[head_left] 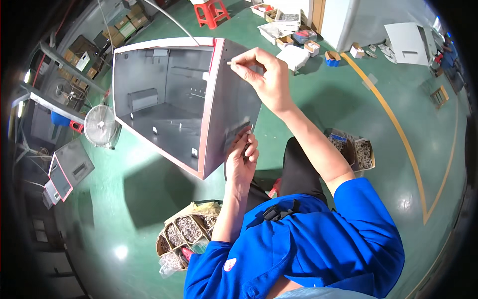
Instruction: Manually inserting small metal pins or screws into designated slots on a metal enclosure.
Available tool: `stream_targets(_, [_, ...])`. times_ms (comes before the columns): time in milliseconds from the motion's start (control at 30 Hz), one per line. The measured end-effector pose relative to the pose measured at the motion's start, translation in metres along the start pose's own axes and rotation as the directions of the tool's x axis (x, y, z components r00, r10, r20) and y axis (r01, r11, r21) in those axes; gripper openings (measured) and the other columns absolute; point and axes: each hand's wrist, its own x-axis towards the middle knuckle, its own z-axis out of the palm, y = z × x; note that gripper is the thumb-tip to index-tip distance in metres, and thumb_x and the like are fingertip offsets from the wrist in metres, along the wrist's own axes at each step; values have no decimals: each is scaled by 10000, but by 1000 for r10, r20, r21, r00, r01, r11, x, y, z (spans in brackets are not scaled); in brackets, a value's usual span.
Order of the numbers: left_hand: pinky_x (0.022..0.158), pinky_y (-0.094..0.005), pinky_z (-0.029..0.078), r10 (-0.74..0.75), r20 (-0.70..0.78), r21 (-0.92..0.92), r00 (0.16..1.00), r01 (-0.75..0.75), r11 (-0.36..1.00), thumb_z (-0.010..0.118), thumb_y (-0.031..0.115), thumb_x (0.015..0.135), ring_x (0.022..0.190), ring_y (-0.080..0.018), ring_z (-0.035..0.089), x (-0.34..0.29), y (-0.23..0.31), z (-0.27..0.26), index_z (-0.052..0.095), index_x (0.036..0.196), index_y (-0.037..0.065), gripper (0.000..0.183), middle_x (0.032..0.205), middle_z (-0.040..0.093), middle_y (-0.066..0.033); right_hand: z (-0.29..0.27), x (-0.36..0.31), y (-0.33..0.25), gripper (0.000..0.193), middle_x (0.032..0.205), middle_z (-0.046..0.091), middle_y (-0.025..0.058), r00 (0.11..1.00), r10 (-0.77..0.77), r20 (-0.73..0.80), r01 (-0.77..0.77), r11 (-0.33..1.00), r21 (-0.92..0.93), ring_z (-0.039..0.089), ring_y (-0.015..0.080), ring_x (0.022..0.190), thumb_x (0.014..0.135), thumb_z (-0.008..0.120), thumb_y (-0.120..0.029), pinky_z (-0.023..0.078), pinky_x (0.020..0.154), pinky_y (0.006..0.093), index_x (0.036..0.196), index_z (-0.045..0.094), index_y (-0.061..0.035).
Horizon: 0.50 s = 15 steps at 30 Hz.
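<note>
A grey sheet-metal box (215, 124), open at the front and with red tape along some edges, is tilted before me. Several small cut-outs show in its dark inner floor. At the upper corner of the box's right side, my right hand (269, 77) pinches a small pale peg (230, 63) between thumb and forefinger. Lower down by the same side, my left hand (241, 157) is curled closed. Small bits show among its fingers, too small to name. Whether either hand touches the metal, I cannot tell.
A divided carton (188, 229) of small pale parts stands at my left, another box (366, 153) of them at my right. Beyond are a fan (101, 124), a red stool (211, 14) and bins (279, 32). A yellow line (393, 117) crosses the green floor.
</note>
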Motion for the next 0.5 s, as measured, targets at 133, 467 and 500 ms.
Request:
stream_targets(133, [463, -186, 288, 79, -10, 11, 997, -79, 997, 480, 125, 938, 557, -58, 351, -2, 15, -7, 496, 1117, -13, 227, 797, 479, -19, 19, 9, 13, 68, 752, 659, 34, 995, -95, -20, 91, 988, -127, 603, 74, 681, 794, 670, -33, 479, 634, 220, 853, 646, -8])
stream_targets(467, [476, -199, 297, 258, -127, 99, 958, -247, 964, 503, 167, 934, 547, -55, 348, -10, 50, -33, 506, 1077, -17, 233, 769, 480, -9, 52, 23, 25, 100, 704, 628, 70, 972, -233, 40, 233, 916, -327, 601, 163, 621, 792, 685, -103, 464, 582, 275, 800, 619, -28])
stream_targets(500, [477, -200, 300, 268, -119, 93, 956, -258, 962, 504, 174, 935, 547, -55, 352, -11, 52, -36, 508, 1074, -16, 236, 767, 481, -7, 56, 25, 29, 119, 681, 625, 66, 978, -206, 45, 209, 919, -334, 594, 158, 604, 794, 689, -123, 463, 576, 275, 798, 618, -27])
